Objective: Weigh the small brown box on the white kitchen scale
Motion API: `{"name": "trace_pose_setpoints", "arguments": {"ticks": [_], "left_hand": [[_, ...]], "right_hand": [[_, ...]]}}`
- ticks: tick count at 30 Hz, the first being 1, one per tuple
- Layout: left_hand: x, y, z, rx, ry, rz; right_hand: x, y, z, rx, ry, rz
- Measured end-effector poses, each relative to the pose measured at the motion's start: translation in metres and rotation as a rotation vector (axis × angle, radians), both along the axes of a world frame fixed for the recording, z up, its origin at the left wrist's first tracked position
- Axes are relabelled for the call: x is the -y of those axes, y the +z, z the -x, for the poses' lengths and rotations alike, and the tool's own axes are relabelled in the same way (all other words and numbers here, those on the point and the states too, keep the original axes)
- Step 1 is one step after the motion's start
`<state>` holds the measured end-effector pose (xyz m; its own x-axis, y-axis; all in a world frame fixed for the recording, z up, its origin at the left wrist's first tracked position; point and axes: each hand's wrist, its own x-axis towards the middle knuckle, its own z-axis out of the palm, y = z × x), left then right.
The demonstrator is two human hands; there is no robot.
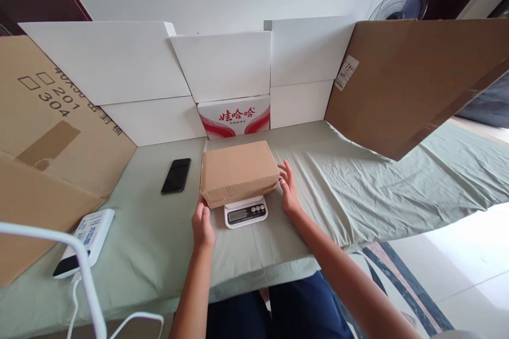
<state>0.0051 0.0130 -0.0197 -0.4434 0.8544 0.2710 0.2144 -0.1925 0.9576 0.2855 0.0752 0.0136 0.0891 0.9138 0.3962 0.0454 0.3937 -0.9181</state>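
Note:
A closed brown cardboard box [239, 169] rests on a small white digital scale [246, 213], covering the weighing plate. The scale's display and buttons stick out at the front; I cannot read any figure on the display. At the box's front left corner is my left hand [203, 223], thumb up and fingers curled against the lower edge, partly hidden by the box. My right hand [289, 190] is beside the right end, fingers stretched out and apart. Some of its fingertips meet or nearly meet the box's edge; I cannot tell whether they press on it.
A black phone [176, 176] lies to the left on the green cloth [159, 243]. Nearer on that side are a white power strip [85, 243] and a white curved tube [85, 265]. White boxes [234, 66] and large cardboard panels [413, 79] wall in the table.

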Motion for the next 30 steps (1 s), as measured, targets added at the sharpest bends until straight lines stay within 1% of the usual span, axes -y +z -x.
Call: {"name": "trace_pose_setpoints", "arguments": {"ticks": [3, 8, 13, 19, 24, 30], "left_hand": [[0.001, 0.002, -0.001, 0.033, 0.004, 0.020], [0.004, 0.011, -0.003, -0.061, 0.019, 0.072], [0.006, 0.016, -0.003, -0.073, -0.006, 0.102], [0.007, 0.020, -0.005, -0.065, 0.008, 0.123], [0.008, 0.024, -0.006, -0.063, -0.021, 0.144], [0.009, 0.024, -0.007, -0.092, 0.011, 0.100]], "right_hand": [[0.001, 0.000, 0.001, 0.005, -0.025, 0.030], [-0.001, -0.001, 0.002, -0.017, -0.071, 0.070], [-0.003, -0.001, 0.003, -0.016, -0.116, 0.097], [-0.001, 0.004, 0.003, -0.078, -0.109, 0.126], [-0.002, 0.003, 0.002, -0.113, -0.094, 0.123], [-0.001, 0.005, 0.000, -0.045, -0.055, 0.115]]}}
